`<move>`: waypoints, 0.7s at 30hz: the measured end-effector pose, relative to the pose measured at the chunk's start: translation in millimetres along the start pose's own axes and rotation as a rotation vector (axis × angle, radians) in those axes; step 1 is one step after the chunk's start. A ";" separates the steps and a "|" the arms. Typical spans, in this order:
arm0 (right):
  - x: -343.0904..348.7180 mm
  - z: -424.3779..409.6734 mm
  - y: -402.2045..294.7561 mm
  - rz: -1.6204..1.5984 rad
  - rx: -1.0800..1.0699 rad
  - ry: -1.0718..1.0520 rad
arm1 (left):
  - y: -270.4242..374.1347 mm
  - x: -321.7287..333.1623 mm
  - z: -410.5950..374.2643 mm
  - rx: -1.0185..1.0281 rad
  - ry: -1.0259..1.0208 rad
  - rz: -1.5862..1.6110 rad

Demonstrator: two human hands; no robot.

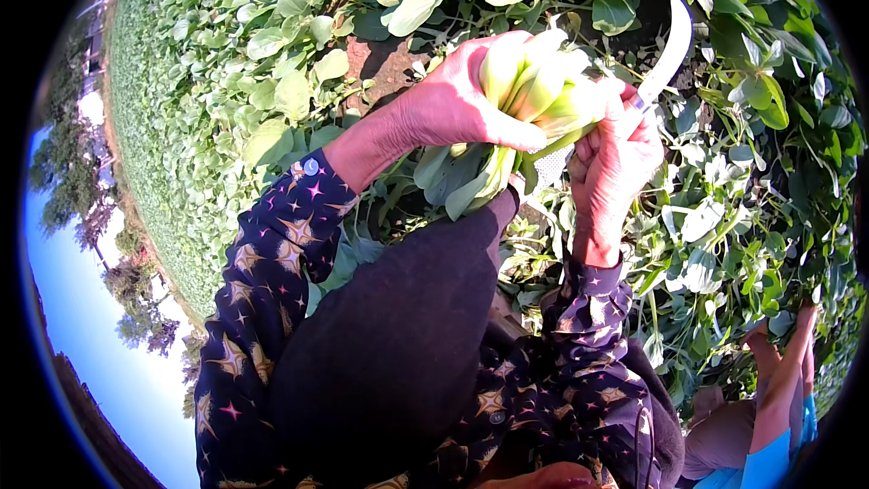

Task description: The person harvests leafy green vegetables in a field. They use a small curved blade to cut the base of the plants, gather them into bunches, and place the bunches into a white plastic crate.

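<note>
My left hand (468, 98) is wrapped around a bunch of leafy greens (536, 81), its pale, thick stem bases upward and its leaves hanging below. Close on the right, my right hand (614, 142) grips the handle of a curved sickle-like knife (672, 51), whose blade points up and away from the bunch. The fingers of my right hand are also at the bunch's right side, near a green stalk. The handle is mostly hidden in my fist. Whitish mesh-like material (548, 170) shows between my hands, below the bunch.
Rows of leafy plants (292, 92) grow on the left and top, with bare soil (383, 68) between them. Loose leaves and cut-looking plants (699, 238) lie at the right. Another person (781, 407) in blue is low at the right. My dark-clothed knee (407, 285) is below my hands.
</note>
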State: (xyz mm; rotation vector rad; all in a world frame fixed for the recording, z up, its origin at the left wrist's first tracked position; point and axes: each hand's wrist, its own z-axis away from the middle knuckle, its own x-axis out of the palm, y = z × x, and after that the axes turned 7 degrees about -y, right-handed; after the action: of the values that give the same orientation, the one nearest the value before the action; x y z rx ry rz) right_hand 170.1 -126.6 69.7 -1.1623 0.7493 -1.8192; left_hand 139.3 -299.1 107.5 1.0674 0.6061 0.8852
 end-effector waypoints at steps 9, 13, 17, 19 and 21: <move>-48.7 -36.0 52.4 0.257 0.180 0.089 | 24.4 17.2 -34.6 -0.008 -0.218 -1.465; -49.1 -88.1 84.3 0.440 -0.069 -0.032 | 5.4 13.2 -80.0 0.052 -0.426 -1.825; -25.7 -123.3 96.3 0.623 -0.271 -0.115 | -11.6 -12.2 -83.5 0.187 -0.265 -1.951; -23.8 -122.9 88.8 0.831 -0.395 -0.188 | -19.8 -20.2 -87.1 0.204 -0.223 -1.939; -22.7 -121.9 86.8 1.058 -0.531 -0.164 | -26.4 -27.8 -87.8 0.272 -0.115 -1.869</move>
State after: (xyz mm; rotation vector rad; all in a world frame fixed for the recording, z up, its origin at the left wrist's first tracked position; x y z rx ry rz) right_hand 91.7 -142.2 -58.8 -0.9085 1.4447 -0.6490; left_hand 63.9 -285.8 50.1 0.3722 1.2449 -0.8977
